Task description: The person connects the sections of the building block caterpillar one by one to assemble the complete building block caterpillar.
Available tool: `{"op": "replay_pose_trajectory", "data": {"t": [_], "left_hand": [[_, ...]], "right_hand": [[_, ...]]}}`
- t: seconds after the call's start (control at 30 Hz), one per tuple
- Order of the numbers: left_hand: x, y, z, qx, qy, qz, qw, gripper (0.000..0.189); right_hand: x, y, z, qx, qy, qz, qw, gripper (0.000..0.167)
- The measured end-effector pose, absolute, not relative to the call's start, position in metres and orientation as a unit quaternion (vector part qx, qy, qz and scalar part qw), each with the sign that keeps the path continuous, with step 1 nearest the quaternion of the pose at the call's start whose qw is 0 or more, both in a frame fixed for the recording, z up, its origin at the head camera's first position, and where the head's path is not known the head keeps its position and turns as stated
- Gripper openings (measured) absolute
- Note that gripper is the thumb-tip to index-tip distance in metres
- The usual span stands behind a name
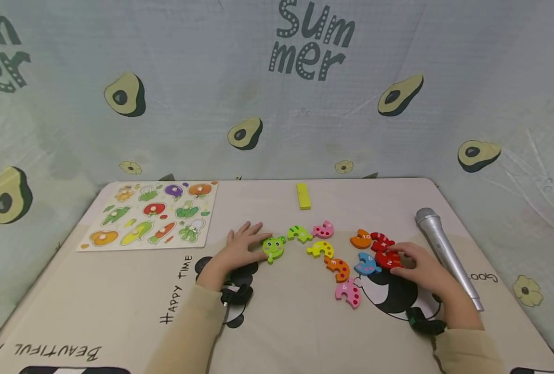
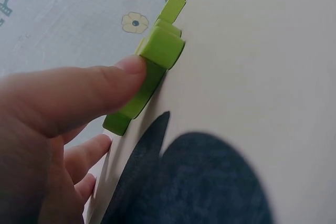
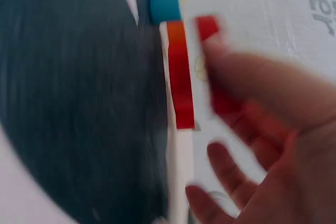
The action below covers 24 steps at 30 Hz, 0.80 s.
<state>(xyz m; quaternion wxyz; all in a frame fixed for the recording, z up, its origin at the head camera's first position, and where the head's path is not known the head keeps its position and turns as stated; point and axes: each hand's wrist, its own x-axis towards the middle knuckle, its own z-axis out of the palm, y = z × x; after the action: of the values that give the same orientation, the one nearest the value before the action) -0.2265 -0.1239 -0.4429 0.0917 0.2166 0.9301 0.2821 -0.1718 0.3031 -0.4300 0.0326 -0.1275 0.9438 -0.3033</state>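
Observation:
My left hand point(image 1: 240, 250) pinches the edges of a green smiling caterpillar-head piece point(image 1: 274, 248) between thumb and index finger; in the left wrist view, the thumb presses the side of this green head point(image 2: 164, 45). My right hand point(image 1: 419, 267) holds a red numbered puzzle piece point(image 1: 387, 259). In the right wrist view that red piece point(image 3: 223, 98) is blurred and raised off the table, above another red piece point(image 3: 181, 82). Close by lie a blue piece point(image 1: 367, 264), an orange piece point(image 1: 361, 239) and a red striped piece point(image 1: 381, 241).
Between the hands curve green point(image 1: 299, 234), pink point(image 1: 324, 229), yellow point(image 1: 321, 249), orange point(image 1: 339, 269) and lower pink point(image 1: 349, 293) pieces. A vegetable puzzle board point(image 1: 136, 244) lies far left, a yellow block point(image 1: 303, 196) at the back, a silver microphone point(image 1: 447, 254) on the right.

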Motion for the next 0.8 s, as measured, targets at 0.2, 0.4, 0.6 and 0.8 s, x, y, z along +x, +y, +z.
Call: {"op": "replay_pose_trajectory", "data": {"t": [0.2, 0.4, 0.6, 0.8], "left_hand": [[-0.229, -0.125, -0.444, 0.216, 0.927, 0.292, 0.092, 0.055], [-0.233, -0.124, -0.443, 0.220, 0.925, 0.296, 0.091, 0.052], [-0.232, -0.124, -0.443, 0.225, 0.924, 0.294, 0.093, 0.049], [-0.229, -0.125, -0.443, 0.224, 0.925, 0.291, 0.097, 0.047]], "right_hand": [[-0.168, 0.272, -0.411, -0.126, 0.931, -0.341, 0.026, 0.047], [-0.170, 0.213, -0.397, -0.135, 0.911, -0.386, 0.056, 0.048], [-0.176, 0.147, -0.399, -0.138, 0.897, -0.407, 0.101, 0.048], [-0.180, 0.100, -0.414, -0.165, 0.888, -0.401, 0.149, 0.045]]}}
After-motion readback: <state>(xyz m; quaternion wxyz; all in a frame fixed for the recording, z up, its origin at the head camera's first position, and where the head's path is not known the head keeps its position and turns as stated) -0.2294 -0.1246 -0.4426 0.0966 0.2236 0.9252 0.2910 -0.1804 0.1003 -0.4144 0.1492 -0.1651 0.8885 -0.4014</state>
